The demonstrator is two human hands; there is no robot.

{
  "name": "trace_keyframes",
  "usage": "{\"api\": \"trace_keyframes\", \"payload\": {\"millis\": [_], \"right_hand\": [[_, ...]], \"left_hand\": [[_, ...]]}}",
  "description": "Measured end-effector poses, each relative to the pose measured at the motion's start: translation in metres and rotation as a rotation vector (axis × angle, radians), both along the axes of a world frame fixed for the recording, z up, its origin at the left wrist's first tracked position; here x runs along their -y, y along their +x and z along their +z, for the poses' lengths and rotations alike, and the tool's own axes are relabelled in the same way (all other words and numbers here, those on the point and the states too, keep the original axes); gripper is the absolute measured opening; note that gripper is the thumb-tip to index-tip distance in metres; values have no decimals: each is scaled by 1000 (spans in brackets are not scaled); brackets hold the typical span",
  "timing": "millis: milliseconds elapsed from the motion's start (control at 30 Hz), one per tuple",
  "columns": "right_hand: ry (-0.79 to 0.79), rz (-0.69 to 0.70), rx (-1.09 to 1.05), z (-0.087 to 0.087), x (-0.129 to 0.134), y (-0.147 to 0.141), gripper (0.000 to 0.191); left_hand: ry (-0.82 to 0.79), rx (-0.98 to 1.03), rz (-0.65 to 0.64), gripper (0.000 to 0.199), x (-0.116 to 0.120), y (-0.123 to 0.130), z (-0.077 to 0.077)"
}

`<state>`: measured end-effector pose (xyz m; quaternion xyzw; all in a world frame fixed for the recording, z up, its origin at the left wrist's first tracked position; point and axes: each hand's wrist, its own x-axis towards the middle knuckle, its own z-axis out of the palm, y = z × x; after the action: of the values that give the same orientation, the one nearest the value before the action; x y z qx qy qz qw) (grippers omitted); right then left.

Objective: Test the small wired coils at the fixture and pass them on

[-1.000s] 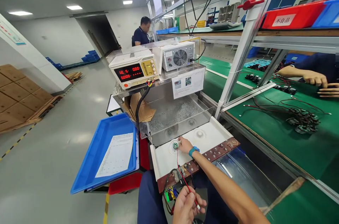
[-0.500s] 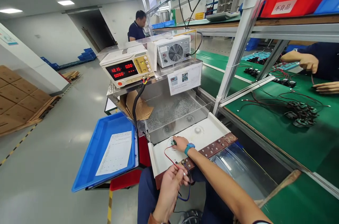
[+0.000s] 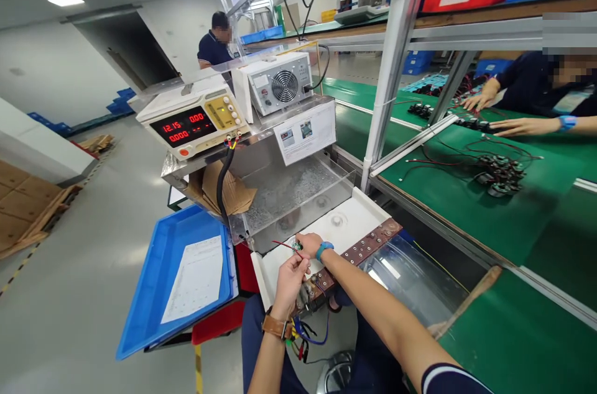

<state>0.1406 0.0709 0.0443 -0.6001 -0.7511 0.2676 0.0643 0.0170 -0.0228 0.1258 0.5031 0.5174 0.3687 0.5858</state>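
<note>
My right hand [image 3: 308, 245], with a blue band at the wrist, is closed on a small green circuit board [image 3: 296, 246] above the white tray [image 3: 321, 229]. Just beside it, my left hand [image 3: 290, 276] pinches a thin red wire [image 3: 282, 243], whose end points up to the left. My fingers hide part of the board and wire. Along the tray's near edge runs a brown strip [image 3: 366, 249] with metal terminals. Several coloured leads with clips [image 3: 301, 338] hang below it, near my left wrist.
A power supply [image 3: 186, 123] with red digits stands on a metal shelf beside a grey fan unit [image 3: 284, 86]. A blue tray [image 3: 149, 282] holds a paper sheet. On the green bench [image 3: 443, 214] lie wired motor-like parts [image 3: 501, 175]; a co-worker's hands [image 3: 527, 127] rest there.
My left hand has moved up from the terminal strip to the board, with the red wire in its fingers. My right hand stays on the board. The camera view has shifted to the right.
</note>
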Motion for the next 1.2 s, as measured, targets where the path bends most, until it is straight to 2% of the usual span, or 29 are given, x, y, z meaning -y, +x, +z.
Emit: {"api": "trace_keyframes", "payload": {"millis": [200, 400, 933, 1200], "right_hand": [[33, -11, 3, -1, 0, 0, 40], [52, -13, 21, -2, 0, 1, 44], [26, 0, 36, 2, 0, 0, 47], [40, -7, 34, -1, 1, -2, 46]], "left_hand": [[80, -183, -29, 41, -9, 2, -11], [35, -290, -52, 47, -9, 1, -26], [-20, -359, -74, 47, -16, -2, -57], [-34, -350, -78, 43, -16, -3, -62]]}}
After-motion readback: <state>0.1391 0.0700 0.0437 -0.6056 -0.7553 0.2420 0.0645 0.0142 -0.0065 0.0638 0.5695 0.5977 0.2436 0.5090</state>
